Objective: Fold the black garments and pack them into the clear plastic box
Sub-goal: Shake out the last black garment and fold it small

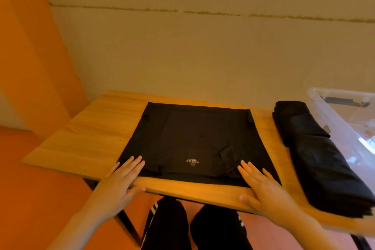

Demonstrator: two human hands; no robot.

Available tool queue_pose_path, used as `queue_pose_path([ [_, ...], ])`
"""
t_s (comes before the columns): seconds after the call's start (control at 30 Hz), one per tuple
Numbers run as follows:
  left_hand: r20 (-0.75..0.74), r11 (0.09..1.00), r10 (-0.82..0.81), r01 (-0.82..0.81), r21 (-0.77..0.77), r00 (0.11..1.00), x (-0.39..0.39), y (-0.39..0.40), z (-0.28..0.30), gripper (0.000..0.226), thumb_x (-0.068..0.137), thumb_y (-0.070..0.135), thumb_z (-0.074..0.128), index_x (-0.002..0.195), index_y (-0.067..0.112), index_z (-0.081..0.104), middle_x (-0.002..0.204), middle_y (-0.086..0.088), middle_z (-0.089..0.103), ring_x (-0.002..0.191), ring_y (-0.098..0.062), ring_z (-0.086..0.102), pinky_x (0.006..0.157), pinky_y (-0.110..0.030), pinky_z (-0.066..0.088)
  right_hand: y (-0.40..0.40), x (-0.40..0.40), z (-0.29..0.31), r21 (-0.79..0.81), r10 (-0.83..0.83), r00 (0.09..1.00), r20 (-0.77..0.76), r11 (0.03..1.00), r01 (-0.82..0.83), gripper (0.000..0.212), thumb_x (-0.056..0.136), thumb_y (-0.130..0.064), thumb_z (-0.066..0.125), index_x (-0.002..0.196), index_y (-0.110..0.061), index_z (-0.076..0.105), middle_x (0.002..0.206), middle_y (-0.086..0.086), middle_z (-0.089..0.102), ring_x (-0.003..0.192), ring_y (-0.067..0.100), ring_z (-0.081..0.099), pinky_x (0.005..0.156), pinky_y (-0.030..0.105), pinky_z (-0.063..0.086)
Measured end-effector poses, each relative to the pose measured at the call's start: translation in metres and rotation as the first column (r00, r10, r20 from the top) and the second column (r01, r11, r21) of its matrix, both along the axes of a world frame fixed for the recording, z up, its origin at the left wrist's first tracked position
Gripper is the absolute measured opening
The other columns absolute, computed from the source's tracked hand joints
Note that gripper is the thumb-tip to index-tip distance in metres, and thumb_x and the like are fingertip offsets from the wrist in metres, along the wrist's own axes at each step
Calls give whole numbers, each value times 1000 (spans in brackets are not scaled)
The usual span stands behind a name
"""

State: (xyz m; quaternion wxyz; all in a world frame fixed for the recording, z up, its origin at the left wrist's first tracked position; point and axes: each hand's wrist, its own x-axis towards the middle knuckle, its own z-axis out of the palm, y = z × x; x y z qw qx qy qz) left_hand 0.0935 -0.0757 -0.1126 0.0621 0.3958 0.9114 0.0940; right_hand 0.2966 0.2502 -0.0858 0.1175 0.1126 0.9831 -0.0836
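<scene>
A: Head view: where's the work?

B: A black garment [194, 142] lies spread flat mid-frame on the wooden table [91, 134]. The left hand [119, 178] and right hand [261, 184] press its near corners, fingers straight, grasping nothing.

A: And the rest?

B: A folded black pile [316, 152] sits at right, beside the clear plastic box [343, 111] at the right edge.

A: Risks?

B: The near hem runs close to the table edge; a careless fold could likely drag the slippery cloth off, or trap the visible wrinkles inside.
</scene>
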Motion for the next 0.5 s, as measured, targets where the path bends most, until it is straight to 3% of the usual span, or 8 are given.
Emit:
queue_pose_path([
  [0.07,-63,1000,-6,7,5,998,6,-5,0,85,75,81,2,143,34,21,147,22,10,139,2,12,113,-25,11,-6,10,2,10,-11,1000,-7,1000,11,121,31,-93,-26,135,-32,-17,143,-17,-23,136,3,-19,112,24,-9],
  [0.13,-155,995,-13,28,99,988,17,-12,2,53,87,54,41,128,24,55,135,14,46,123,-10,50,98,-30,35,-9,21,-1,55,9,998,-68,998,-5,112,54,-91,-19,144,-27,0,152,-10,7,142,9,7,111,17,-8],
  [0.23,-247,974,-29,83,212,969,27,-17,2,31,77,19,62,107,20,70,108,6,70,102,-13,66,84,-31,47,-15,44,-19,48,66,971,-230,997,-57,51,96,-56,12,142,-38,25,124,-7,58,130,5,36,111,14,1],
  [0.3,-291,966,-85,150,211,953,30,-22,9,27,78,21,55,100,23,72,99,10,72,94,-7,68,79,-22,50,-13,55,-28,12,101,927,-360,995,-104,42,82,-34,63,122,-33,54,113,-8,66,120,0,47,109,11,8],
  [0.37,-269,963,-129,185,194,954,28,-24,22,30,64,14,82,89,28,74,89,21,70,83,5,66,74,-15,50,-10,51,-18,-41,47,928,-370,997,-67,57,49,-22,90,101,-31,69,103,-11,71,100,2,63,99,10,25],
  [0.43,-127,976,-106,128,178,986,24,-22,43,42,62,9,86,84,40,68,73,42,59,75,21,57,68,-6,46,-5,46,15,-161,-16,980,-201,987,-17,47,71,-64,63,108,-36,62,107,-20,66,100,-7,60,92,6,35],
  [0.47,-48,980,-97,104,169,994,21,-20,53,37,75,12,76,83,45,62,73,47,56,78,20,56,69,-6,44,5,43,22,-193,-44,978,-205,981,4,85,59,-93,29,114,-36,58,106,-26,60,99,-17,55,89,2,36],
  [0.5,58,985,-70,60,162,996,17,-17,60,31,86,16,65,82,46,60,80,42,59,83,11,58,68,-10,43,13,40,29,-215,-60,983,-175,976,21,111,40,-101,7,116,-36,56,101,-30,54,93,-25,49,84,-1,36],
])
